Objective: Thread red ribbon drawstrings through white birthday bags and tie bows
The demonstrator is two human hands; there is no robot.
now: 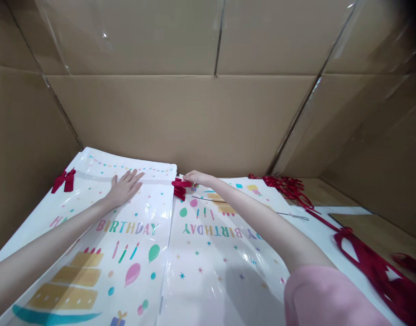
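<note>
A flat, glossy white birthday-print gift bag (140, 240) tops the left pile. My left hand (125, 188) lies flat on its upper part, fingers spread. At the bag's right edge my right hand (198, 178) has its fingers closed on a red ribbon (179, 189). Another red ribbon bow (64, 180) is at the left edge. Under my right arm lies a second printed bag (208, 262), its lettering upside down. A thin dark wire with a looped end (300, 218) rests across it, partly hidden by that arm.
Tall cardboard walls (180, 122) enclose the back and sides. Tangled red ribbons (289, 186) lie at the back right, and a larger heap of red ribbon (374, 271) lies at the right. Brown cardboard (374, 231) shows beside that heap.
</note>
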